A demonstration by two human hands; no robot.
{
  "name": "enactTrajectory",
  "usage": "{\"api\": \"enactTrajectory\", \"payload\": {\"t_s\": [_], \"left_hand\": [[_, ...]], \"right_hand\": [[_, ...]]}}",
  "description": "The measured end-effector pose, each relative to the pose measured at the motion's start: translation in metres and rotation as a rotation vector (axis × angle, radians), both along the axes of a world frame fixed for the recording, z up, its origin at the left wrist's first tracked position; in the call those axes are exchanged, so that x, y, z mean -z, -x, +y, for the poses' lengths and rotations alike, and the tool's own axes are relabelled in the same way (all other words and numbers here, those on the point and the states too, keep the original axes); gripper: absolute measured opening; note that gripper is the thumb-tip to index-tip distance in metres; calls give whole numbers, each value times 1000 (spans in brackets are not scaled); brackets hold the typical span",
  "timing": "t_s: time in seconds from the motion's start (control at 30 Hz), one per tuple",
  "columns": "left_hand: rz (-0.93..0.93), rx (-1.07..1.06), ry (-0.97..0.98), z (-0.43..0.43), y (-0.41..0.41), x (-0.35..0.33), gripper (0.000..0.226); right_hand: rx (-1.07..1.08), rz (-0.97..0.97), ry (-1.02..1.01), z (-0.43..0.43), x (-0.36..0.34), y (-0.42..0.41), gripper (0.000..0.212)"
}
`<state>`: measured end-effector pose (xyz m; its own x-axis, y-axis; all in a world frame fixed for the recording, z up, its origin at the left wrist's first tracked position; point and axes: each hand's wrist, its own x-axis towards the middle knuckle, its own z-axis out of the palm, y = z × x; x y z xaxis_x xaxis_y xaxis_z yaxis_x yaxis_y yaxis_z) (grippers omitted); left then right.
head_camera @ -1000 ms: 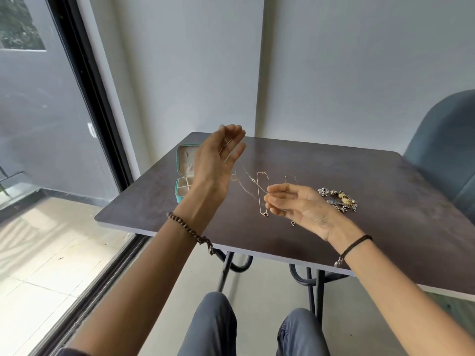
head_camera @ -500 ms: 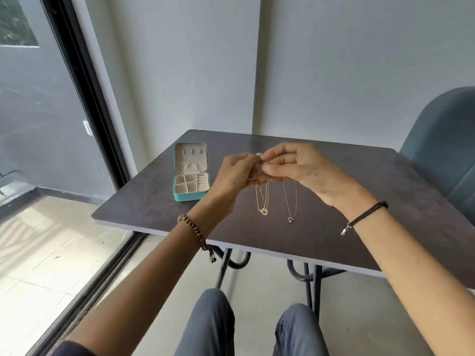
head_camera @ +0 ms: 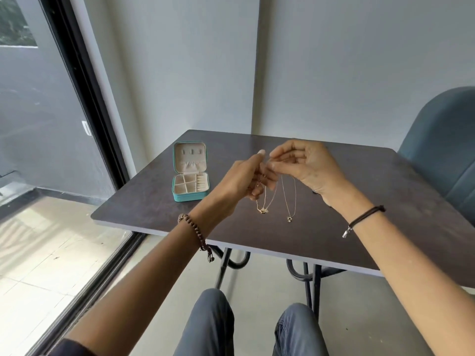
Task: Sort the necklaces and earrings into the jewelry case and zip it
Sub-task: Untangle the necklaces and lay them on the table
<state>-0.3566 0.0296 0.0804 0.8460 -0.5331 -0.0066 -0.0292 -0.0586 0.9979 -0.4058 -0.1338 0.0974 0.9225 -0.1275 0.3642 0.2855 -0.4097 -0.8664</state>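
Both hands meet above the middle of the dark table [head_camera: 385,214]. My left hand [head_camera: 246,181] and my right hand [head_camera: 305,165] pinch thin gold necklace chains where their fingertips come together. One necklace [head_camera: 263,204] hangs below my left hand, with a pendant at its low end. A second necklace [head_camera: 289,201] hangs below my right hand, ending in a small ring pendant. The teal jewelry case [head_camera: 190,173] stands open at the table's left, its lid upright and its beige compartments showing. The earrings are hidden behind my right hand.
A blue-grey chair [head_camera: 442,150] stands at the table's right side. A glass door with a black frame [head_camera: 84,98] runs along the left. My knees [head_camera: 213,322] are below the table's front edge, by its metal legs.
A second ago my hands were apart and open with the chains draped between them. They came together and pinched the chains, and the necklaces now hang straight down. The view has shifted slightly.
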Motion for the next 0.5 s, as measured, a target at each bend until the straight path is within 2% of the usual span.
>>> {"api": "enactTrajectory", "payload": {"t_s": [0.13, 0.27, 0.4, 0.5], "left_hand": [[22, 65, -4, 1, 2, -2, 66], [87, 125, 74, 5, 2, -6, 58], [126, 184, 89, 7, 3, -11, 59], [140, 170, 114, 6, 2, -11, 51]], "right_hand": [[13, 13, -125, 1, 9, -2, 20], [-177, 164, -401, 1, 16, -1, 21], [-298, 237, -530, 3, 21, -1, 46], [-343, 267, -571, 5, 20, -3, 46]]}}
